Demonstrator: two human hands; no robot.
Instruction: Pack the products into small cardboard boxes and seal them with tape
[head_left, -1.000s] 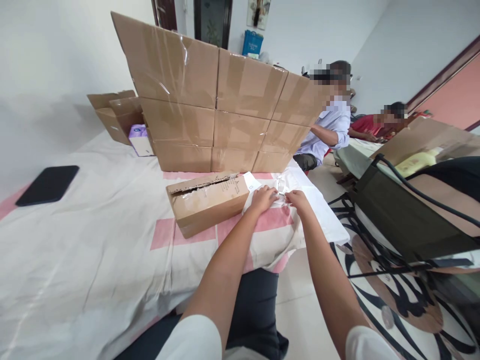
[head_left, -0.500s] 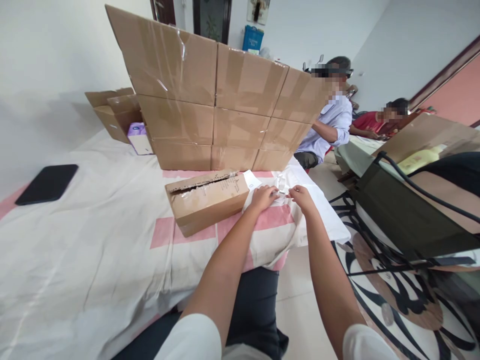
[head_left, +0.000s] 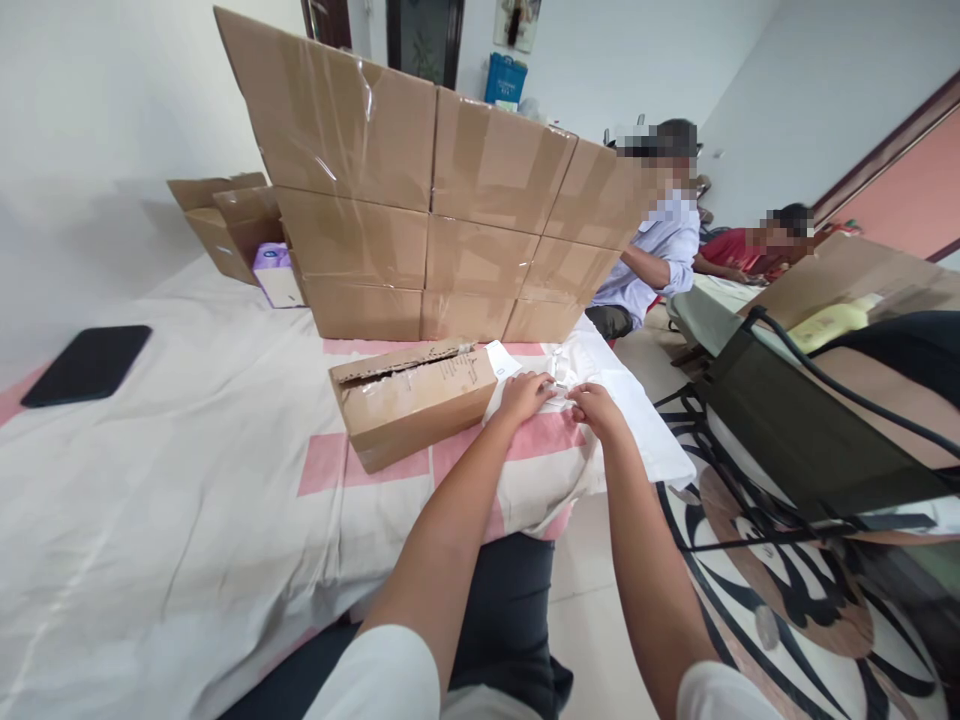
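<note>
My left hand [head_left: 527, 397] is closed around something small and pale at the table's right end. Close beside it, my right hand [head_left: 592, 405] has its fingers pinched near the same spot. What lies between the fingertips is too small to name. White crumpled pieces [head_left: 559, 362] lie just beyond the fingertips, on a white sheet [head_left: 637, 425] that hangs over the table edge. Left of my left hand stands a long cardboard box [head_left: 420, 405] with a gap along its top. A white paper card [head_left: 501, 358] sticks out behind its right end.
A tall wall of taped cardboard boxes [head_left: 375, 240] stands at the back of the cloth-covered table [head_left: 187, 480]. A black tablet-like slab [head_left: 88, 365] lies at left. Behind the wall sits a person [head_left: 667, 250]; another person [head_left: 739, 255] is farther right. A folding chair [head_left: 795, 430] stands at right.
My right hand has shifted slightly left and down, its fingers curling more. My left hand stays in almost the same place. The view has moved a little.
</note>
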